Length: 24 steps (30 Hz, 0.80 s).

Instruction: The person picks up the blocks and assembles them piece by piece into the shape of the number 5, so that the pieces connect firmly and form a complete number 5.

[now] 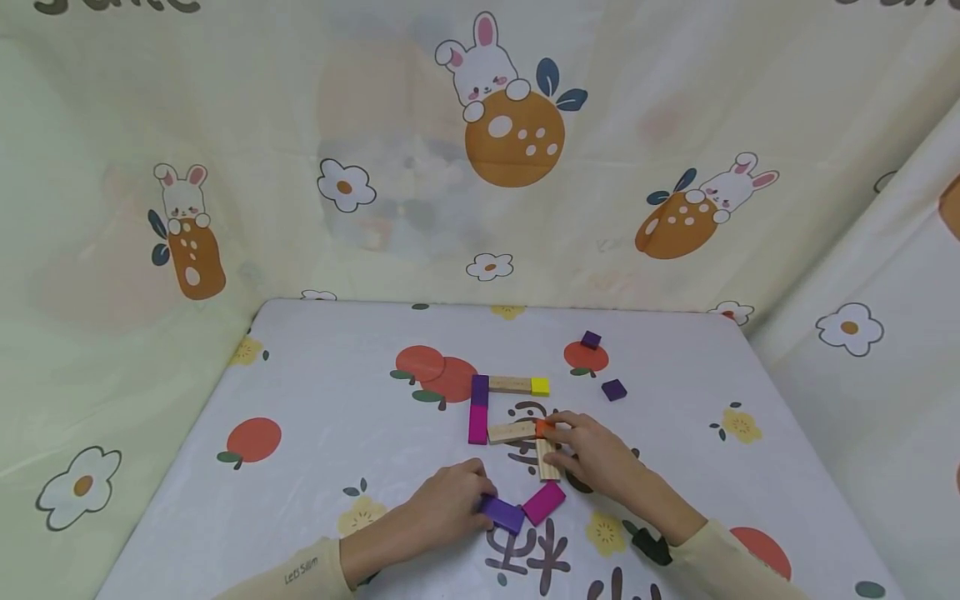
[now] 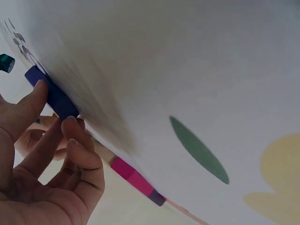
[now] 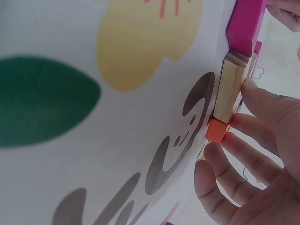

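Observation:
My left hand (image 1: 450, 502) pinches a purple block (image 1: 502, 514) between thumb and fingers, close over the cloth. In the left wrist view this block (image 2: 51, 93) looks dark blue, with the thumb on its side. Its right end meets a tilted magenta block (image 1: 543, 503). My right hand (image 1: 600, 457) lies at the right of the row, fingertips touching an orange cube (image 1: 542, 428) and thumb against a plain wooden block (image 1: 547, 460). In the right wrist view the orange cube (image 3: 216, 131) sits against the end of the wooden block (image 3: 229, 86).
Another wooden block (image 1: 512, 432) runs left from the orange cube to an upright magenta block (image 1: 477, 425). Above stand a purple block (image 1: 480, 389), a wooden block (image 1: 510, 384) and a yellow cube (image 1: 540, 387). Two dark purple cubes (image 1: 614, 390) lie at the back right of the printed cloth (image 1: 330, 350).

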Tool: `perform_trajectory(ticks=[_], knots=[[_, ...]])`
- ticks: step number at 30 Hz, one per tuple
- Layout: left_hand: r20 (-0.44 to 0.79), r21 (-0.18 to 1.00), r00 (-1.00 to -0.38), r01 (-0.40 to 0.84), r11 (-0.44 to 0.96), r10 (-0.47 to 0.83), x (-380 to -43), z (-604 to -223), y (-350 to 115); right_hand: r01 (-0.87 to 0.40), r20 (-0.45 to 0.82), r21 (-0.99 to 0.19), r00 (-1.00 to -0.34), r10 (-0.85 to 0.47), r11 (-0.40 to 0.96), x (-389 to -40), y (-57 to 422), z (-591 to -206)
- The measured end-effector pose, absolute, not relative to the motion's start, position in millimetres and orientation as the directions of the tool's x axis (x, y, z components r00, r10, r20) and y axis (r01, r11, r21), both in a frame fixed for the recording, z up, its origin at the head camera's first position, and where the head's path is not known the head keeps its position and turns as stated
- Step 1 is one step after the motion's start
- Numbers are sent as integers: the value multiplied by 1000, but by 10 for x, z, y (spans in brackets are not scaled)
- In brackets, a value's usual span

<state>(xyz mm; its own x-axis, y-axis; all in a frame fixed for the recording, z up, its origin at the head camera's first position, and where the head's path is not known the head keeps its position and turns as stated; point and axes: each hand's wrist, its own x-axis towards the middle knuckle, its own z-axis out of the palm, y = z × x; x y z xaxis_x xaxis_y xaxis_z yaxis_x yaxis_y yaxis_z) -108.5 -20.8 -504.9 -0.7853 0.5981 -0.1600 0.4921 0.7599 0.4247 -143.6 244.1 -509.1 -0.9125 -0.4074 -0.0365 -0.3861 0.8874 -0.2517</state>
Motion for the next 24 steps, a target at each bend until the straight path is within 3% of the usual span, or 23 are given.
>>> perform_trajectory(ticks=[18, 24], knots=[[-172, 429, -781, 490, 759, 601, -1117, -5027, -218, -365, -51, -252, -920, -389, 896, -1446, 2440, -5126], [17, 451, -817, 521, 724, 577, -1344, -4863, -271, -379, -34, -243, -917, -398, 893, -1458, 2446, -5154]])
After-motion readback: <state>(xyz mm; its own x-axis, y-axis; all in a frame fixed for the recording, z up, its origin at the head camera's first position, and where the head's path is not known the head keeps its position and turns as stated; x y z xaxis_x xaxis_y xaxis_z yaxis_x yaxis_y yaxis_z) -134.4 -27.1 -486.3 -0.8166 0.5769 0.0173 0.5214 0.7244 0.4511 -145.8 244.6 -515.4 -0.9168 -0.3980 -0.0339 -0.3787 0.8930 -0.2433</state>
